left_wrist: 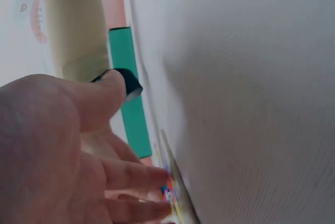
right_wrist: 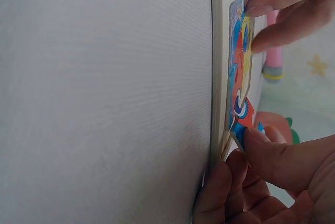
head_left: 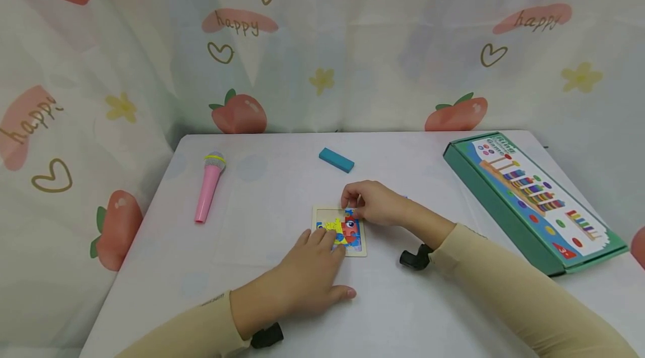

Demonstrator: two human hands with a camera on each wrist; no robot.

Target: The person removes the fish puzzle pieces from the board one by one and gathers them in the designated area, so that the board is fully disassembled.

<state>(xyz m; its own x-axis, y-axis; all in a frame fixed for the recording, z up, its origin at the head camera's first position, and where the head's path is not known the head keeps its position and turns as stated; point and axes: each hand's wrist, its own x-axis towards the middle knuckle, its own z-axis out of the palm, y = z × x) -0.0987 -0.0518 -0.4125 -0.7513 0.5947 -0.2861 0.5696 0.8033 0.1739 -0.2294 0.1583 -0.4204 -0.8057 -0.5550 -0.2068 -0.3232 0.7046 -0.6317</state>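
A small wooden jigsaw puzzle tray (head_left: 327, 214) lies on the table, partly filled with yellow, red and blue pieces. My right hand (head_left: 378, 203) is at its far right corner. Between thumb and fingers it pinches a red and blue puzzle piece (right_wrist: 245, 113) with a printed eye, which stands tilted up from the tray in the right wrist view. My left hand (head_left: 308, 277) reaches over the near left side, its extended fingers (left_wrist: 138, 176) resting on the puzzle and thumb held out to the side. Part of the picture is hidden under those fingers.
A pink toy microphone (head_left: 209, 190) lies at the left. Behind the tray is a blue block (head_left: 336, 160). A large green game box (head_left: 509, 218) takes up the right side of the table. A patterned curtain (head_left: 342, 55) hangs along the back edge.
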